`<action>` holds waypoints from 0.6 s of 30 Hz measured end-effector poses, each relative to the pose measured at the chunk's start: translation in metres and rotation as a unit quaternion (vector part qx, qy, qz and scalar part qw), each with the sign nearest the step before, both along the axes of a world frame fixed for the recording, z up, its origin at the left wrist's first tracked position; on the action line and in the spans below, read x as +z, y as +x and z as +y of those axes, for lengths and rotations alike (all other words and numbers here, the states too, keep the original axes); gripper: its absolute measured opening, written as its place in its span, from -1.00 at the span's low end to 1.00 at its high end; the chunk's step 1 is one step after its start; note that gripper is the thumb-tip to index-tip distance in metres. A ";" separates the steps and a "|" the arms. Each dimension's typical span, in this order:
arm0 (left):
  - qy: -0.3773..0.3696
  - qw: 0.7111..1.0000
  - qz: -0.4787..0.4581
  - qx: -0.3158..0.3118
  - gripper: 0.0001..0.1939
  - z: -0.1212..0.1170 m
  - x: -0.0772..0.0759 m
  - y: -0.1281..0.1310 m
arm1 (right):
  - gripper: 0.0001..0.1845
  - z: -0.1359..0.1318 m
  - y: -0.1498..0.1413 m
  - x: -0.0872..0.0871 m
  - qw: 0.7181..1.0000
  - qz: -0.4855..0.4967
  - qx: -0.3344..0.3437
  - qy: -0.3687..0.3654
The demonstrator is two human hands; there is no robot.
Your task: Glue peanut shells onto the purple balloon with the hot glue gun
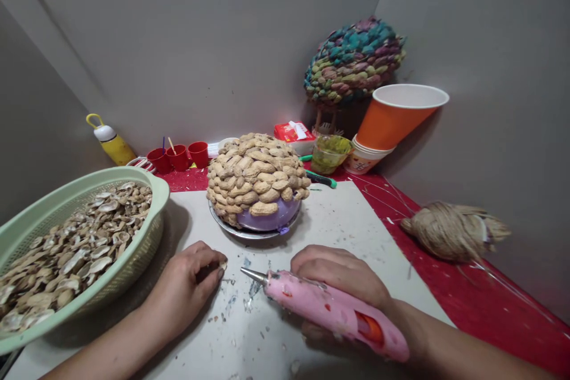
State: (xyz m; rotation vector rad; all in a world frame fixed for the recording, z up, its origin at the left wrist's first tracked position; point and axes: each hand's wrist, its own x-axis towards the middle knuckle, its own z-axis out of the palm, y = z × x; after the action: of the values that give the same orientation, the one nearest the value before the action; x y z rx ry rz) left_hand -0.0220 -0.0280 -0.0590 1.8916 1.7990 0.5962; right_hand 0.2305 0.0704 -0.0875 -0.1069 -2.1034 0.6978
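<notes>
My right hand [342,276] is wrapped round a pink glue gun [329,306], its metal nozzle pointing left just above the board. Opposite it, my left hand [191,279] is closed in a pinch at the board; a small pale bit, perhaps peanut shell, shows at the fingertips, mostly hidden. Beyond both hands stands a dome of peanuts [256,172] stuck over a purple balloon [269,215]. Part of the balloon's lower front is bare. The balloon rests in a round metal dish [249,234]. Beside my left forearm, a green colander [158,190] holds many peanut shell halves [89,249].
Crumbs and glue bits dot the white board [365,219]. Along the back stand red cups [178,157], a yellow bottle [113,145], a tissue pack [294,132], a plastic bowl [329,154], paper cups [396,119] and a coloured peanut tree [356,62]. Twine [452,230] lies right.
</notes>
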 end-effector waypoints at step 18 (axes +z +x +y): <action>-0.138 0.884 -0.437 0.092 -0.65 -0.004 0.018 0.052 | -0.51 -0.020 -0.007 0.013 0.990 0.000 0.034 -0.139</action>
State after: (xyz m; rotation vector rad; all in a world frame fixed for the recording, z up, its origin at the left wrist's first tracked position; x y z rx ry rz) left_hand 0.0305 -0.0321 -0.0413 0.9900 1.3421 0.9949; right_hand 0.2237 0.0503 -0.0749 -0.1891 -2.0071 1.0314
